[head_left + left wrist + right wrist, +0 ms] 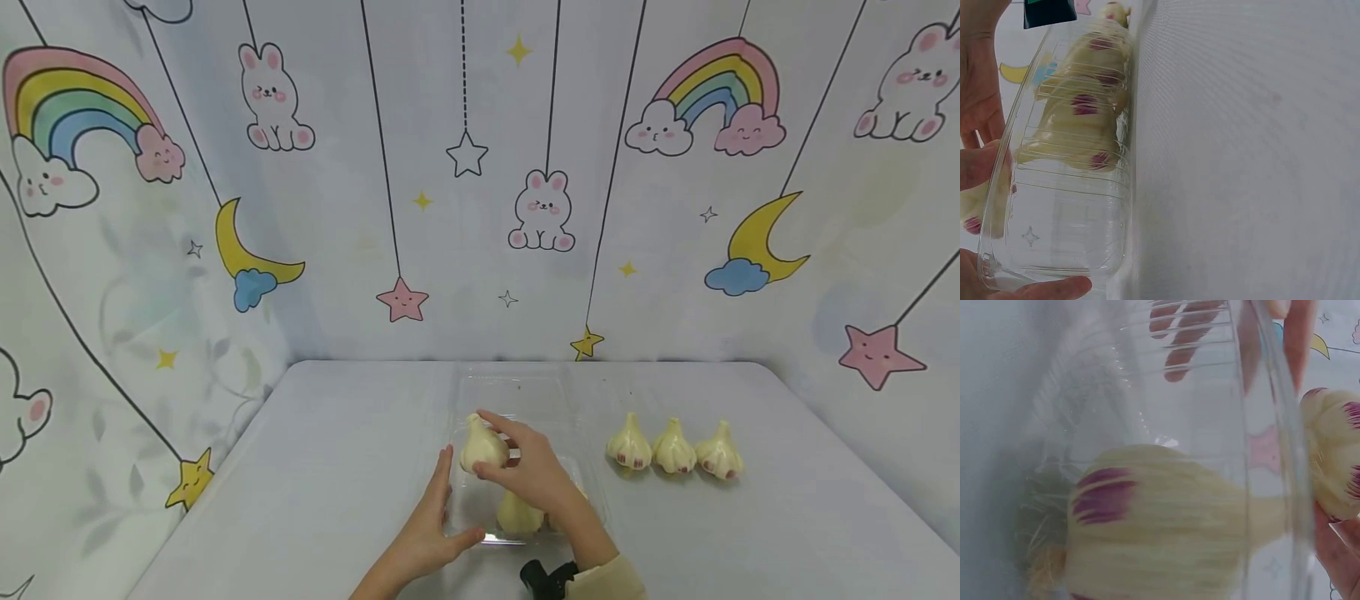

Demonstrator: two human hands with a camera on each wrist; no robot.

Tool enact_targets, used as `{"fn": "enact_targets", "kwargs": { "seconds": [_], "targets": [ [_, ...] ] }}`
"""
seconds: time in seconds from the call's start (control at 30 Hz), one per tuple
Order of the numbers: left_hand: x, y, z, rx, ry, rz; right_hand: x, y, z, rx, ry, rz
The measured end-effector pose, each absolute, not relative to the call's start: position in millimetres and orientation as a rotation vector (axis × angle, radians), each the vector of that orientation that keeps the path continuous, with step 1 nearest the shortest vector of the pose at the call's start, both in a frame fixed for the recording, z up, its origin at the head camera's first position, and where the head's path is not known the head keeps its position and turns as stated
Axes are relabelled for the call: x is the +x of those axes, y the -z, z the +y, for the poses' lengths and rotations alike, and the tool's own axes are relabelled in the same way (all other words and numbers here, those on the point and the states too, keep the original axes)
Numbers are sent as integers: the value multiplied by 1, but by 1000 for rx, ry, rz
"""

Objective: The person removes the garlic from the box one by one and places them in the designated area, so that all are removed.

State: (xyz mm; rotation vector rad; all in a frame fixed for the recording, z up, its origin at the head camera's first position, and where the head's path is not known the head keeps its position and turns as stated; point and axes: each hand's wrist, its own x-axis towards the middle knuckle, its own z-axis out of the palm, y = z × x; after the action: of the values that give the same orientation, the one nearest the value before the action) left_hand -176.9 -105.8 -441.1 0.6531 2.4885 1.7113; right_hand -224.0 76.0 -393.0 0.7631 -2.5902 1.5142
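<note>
On the left hangs a white cloth backdrop (337, 208), printed with a rainbow (90, 92), a yellow crescent moon (232, 237) and white rabbits (270, 100); it runs along the back and sides of a white table (300, 492). I see a person's left hand (433, 529) coming in from the near edge, fingers straight up against the left wall of a clear plastic box (465, 512), thumb spread wide along its front. The hand steadies the box without gripping anything else.

Over the left part of the box, just above the rim, is a pale garlic bulb (480, 446), its neck pointing up. The right hand (534, 471) reaches across from the right and holds this bulb between thumb and fingers, the grip closed about its right side. Beneath that hand, inside the box, lie a front bulb (519, 514) and, to its right, a second bulb (1094, 59), partly hidden by the wrist. A cream sleeve (609, 581) covers the right forearm, beside a dark device (547, 581).

Right of the box, three garlic bulbs (675, 450) with reddish-purple patches stand in a row, close together.
</note>
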Motion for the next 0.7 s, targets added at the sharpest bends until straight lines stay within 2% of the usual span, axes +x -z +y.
{"fn": "enact_targets", "kwargs": {
  "seconds": [0.7],
  "targets": [
    [-176,441,-106,627,-1697,2500,-216,378,107,582,-1492,-2571]
  ]
}}
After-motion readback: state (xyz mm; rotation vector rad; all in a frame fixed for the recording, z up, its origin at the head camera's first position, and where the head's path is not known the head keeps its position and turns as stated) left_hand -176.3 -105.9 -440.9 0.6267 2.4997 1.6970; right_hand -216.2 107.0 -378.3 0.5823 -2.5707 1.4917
